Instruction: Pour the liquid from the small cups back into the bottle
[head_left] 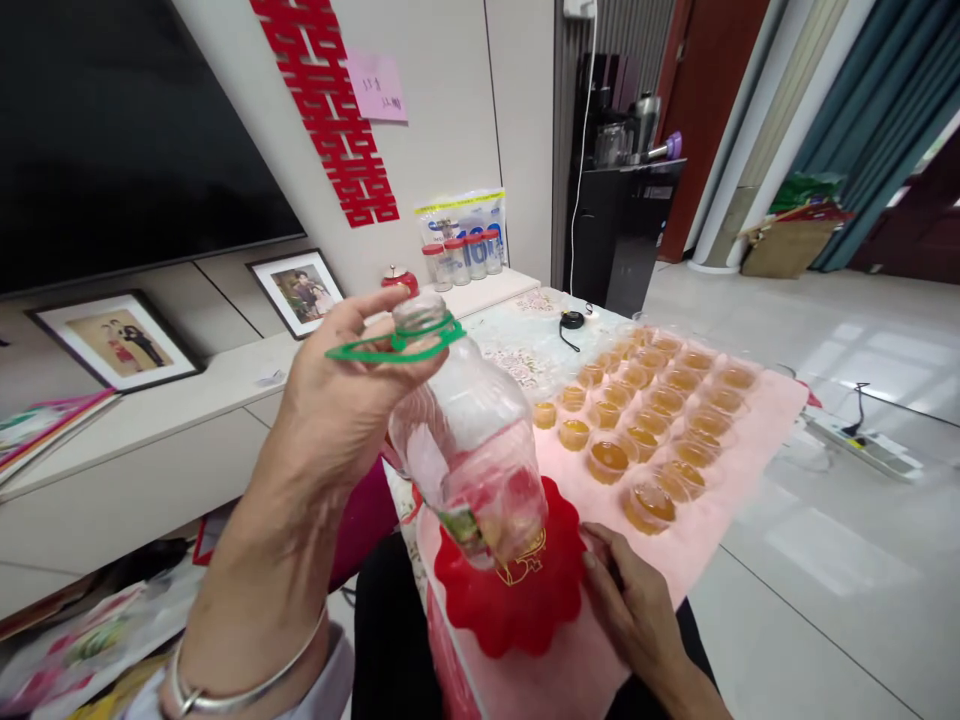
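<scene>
My left hand [352, 365] grips a large clear plastic bottle [480, 400] by the green carry handle at its neck. The bottle's mouth has no cap, and its base is tilted over a red scalloped plate [517, 620]. Through the clear plastic I see the plate's red. Whether the bottle touches the plate I cannot tell. At the plate's right rim, my right hand [637, 600] holds the edge with its fingers closed. Several clear small cups [649, 505] of amber contents stand in rows beyond the plate, on a pink cloth [712, 540].
A black tape measure [572, 319] lies at the table's far end. Behind it, several red-lidded jars [456, 262] and framed photos [298, 290] stand on a white cabinet [187, 425]. A power strip [862, 445] rests on the floor at right.
</scene>
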